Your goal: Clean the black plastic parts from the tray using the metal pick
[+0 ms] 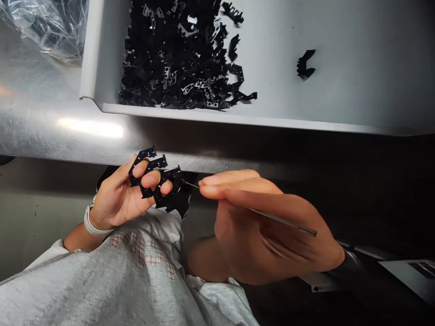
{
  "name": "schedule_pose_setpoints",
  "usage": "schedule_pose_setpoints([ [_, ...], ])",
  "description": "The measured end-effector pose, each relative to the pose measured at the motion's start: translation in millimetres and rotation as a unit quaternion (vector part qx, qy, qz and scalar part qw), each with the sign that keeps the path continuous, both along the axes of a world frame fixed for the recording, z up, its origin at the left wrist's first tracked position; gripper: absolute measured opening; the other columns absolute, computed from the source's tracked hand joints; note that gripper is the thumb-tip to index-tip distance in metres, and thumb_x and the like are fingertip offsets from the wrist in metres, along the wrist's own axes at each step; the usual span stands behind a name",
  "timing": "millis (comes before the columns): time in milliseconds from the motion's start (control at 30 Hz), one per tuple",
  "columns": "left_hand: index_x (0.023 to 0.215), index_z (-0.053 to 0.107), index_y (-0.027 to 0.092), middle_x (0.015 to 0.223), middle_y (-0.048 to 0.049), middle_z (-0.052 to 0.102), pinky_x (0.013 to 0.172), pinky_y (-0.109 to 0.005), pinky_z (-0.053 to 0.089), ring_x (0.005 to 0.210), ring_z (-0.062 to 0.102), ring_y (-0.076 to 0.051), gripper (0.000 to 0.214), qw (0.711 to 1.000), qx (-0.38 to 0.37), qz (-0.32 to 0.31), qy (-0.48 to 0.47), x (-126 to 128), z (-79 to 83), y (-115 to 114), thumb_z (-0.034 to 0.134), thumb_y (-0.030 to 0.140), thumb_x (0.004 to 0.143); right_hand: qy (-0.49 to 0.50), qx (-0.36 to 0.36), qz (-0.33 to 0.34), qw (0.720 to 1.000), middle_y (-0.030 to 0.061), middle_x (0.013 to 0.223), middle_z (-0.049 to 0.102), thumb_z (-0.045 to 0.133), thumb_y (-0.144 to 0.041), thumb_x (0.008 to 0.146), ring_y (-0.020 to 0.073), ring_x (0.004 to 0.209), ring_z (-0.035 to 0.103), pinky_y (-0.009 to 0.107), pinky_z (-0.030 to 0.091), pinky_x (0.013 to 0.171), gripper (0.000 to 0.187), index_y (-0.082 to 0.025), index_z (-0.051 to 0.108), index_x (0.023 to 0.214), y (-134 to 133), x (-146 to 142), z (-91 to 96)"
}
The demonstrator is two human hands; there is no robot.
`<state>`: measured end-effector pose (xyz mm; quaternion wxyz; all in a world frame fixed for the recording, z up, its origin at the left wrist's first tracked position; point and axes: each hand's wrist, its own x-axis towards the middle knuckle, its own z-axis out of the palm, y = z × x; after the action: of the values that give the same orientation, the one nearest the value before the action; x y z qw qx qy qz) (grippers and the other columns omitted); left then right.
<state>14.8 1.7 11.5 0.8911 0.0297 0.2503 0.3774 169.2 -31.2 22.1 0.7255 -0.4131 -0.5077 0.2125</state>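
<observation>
Several small black C-shaped brackets (169, 181) are fanned out in my left hand (122, 199), which grips them with its fingers through their hollow sides. My right hand (265, 226) pinches a thin metal rod-like tool (282, 220) between thumb and fingertips. The dark tip of that tool meets the edge of the rightmost bracket; whether it enters a hole I cannot tell. The tool's blunt end sticks out past the palm. Both hands are held in front of the body, just below the table edge.
On the metal table (44, 122) stands a white tray (272, 115) with a heap of black brackets (176, 59) at its left. One lone bracket (304, 65) lies farther right in it. A clear plastic bag (50, 27) with dark contents sits left of the tray.
</observation>
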Motion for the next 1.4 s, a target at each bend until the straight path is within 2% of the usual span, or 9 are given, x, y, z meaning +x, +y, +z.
schedule_pose_setpoints([
  [233, 0.064, 0.058, 0.017, 0.064, 0.0025, 0.064, 0.076, -0.021, 0.061, 0.072, 0.074, -0.013, 0.027, 0.999, -0.001, -0.014, -0.032, 0, -1.9, -1, 0.069, 0.02, 0.088, 0.093, -0.011, -0.035, 0.995, -0.0041, 0.061, 0.066, 0.086, -0.002, 0.068, 0.0165, 0.059, 0.063, 0.031, 0.054, 0.051, 0.026, -0.023, 0.076, 0.081, 3, -13, 3.4],
  [467, 0.06, 0.048, 0.019, 0.06, 0.0028, 0.055, 0.069, -0.025, 0.062, 0.064, 0.069, -0.013, 0.036, 0.999, -0.014, 0.017, 0.023, -1, -0.4, 0, 0.057, 0.022, 0.094, 0.104, -0.027, -0.012, 0.994, -0.0008, 0.071, 0.074, 0.076, -0.011, 0.085, 0.0172, 0.07, 0.071, 0.034, 0.059, 0.063, 0.012, -0.022, 0.08, 0.087, 0, -5, 3.0],
  [600, 0.059, 0.046, 0.018, 0.058, 0.0009, 0.053, 0.065, -0.029, 0.061, 0.058, 0.065, -0.013, 0.046, 0.998, -0.049, 0.027, 0.041, -2, 1.9, 2, 0.036, 0.026, 0.103, 0.119, 0.012, 0.0, 0.993, -0.0049, 0.06, 0.055, 0.067, -0.013, 0.092, 0.011, 0.055, 0.055, 0.025, 0.048, 0.051, 0.015, -0.023, 0.077, 0.093, 1, 4, -1.1],
  [700, 0.062, 0.047, 0.018, 0.057, 0.0016, 0.051, 0.065, -0.032, 0.061, 0.053, 0.06, -0.011, 0.049, 0.996, -0.068, 0.03, 0.059, -2, 3.3, 2, 0.025, 0.026, 0.105, 0.118, -0.113, 0.043, 0.986, -0.0057, 0.062, 0.041, 0.064, -0.026, 0.096, 0.0091, 0.053, 0.042, 0.022, 0.038, 0.048, 0.011, -0.023, 0.073, 0.092, -3, 7, -6.0],
  [767, 0.062, 0.047, 0.019, 0.055, 0.0019, 0.05, 0.063, -0.03, 0.061, 0.052, 0.059, -0.011, 0.049, 0.995, -0.079, 0.024, 0.058, -1, 3.8, 1, 0.025, 0.028, 0.105, 0.076, -0.234, 0.096, 0.965, -0.0052, 0.064, 0.041, 0.064, -0.039, 0.095, 0.0098, 0.057, 0.043, 0.024, 0.039, 0.052, 0.019, -0.023, 0.069, 0.086, -7, 6, -8.6],
  [833, 0.062, 0.045, 0.019, 0.054, 0.0022, 0.049, 0.062, -0.029, 0.061, 0.053, 0.06, -0.011, 0.048, 0.995, -0.084, 0.016, 0.052, -1, 3.9, 1, 0.025, 0.03, 0.105, 0.023, -0.298, 0.143, 0.944, -0.0049, 0.063, 0.043, 0.064, -0.041, 0.094, 0.0096, 0.057, 0.04, 0.024, 0.038, 0.052, 0.027, -0.022, 0.062, 0.075, -9, 3, -9.6],
  [1033, 0.063, 0.047, 0.019, 0.057, 0.0014, 0.052, 0.066, -0.029, 0.062, 0.057, 0.064, -0.013, 0.046, 0.997, -0.056, 0.017, 0.046, -5, 0.2, -2, 0.03, 0.03, 0.104, -0.002, -0.312, 0.176, 0.934, -0.0063, 0.059, 0.038, 0.062, -0.023, 0.091, 0.0093, 0.056, 0.039, 0.022, 0.039, 0.053, 0.025, -0.022, 0.052, 0.068, -8, 0, -7.4],
  [1200, 0.065, 0.051, 0.019, 0.061, 0.0031, 0.055, 0.07, -0.03, 0.062, 0.064, 0.068, -0.014, 0.032, 0.999, -0.025, 0.017, 0.026, -7, -2.6, -4, 0.053, 0.027, 0.096, 0.0, -0.302, 0.19, 0.934, -0.0066, 0.056, 0.042, 0.065, -0.03, 0.09, 0.0088, 0.051, 0.039, 0.022, 0.036, 0.047, 0.026, -0.022, 0.053, 0.069, -7, 1, -11.0],
  [1400, 0.065, 0.052, 0.019, 0.066, 0.0014, 0.06, 0.074, -0.042, 0.066, 0.07, 0.069, -0.017, 0.034, 0.999, -0.035, 0.02, 0.021, -7, -0.1, -5, 0.051, 0.028, 0.098, 0.027, -0.319, 0.223, 0.921, -0.0051, 0.057, 0.056, 0.062, -0.033, 0.093, 0.0091, 0.048, 0.05, 0.021, 0.04, 0.045, 0.028, -0.021, 0.052, 0.069, -6, -2, -13.0],
])
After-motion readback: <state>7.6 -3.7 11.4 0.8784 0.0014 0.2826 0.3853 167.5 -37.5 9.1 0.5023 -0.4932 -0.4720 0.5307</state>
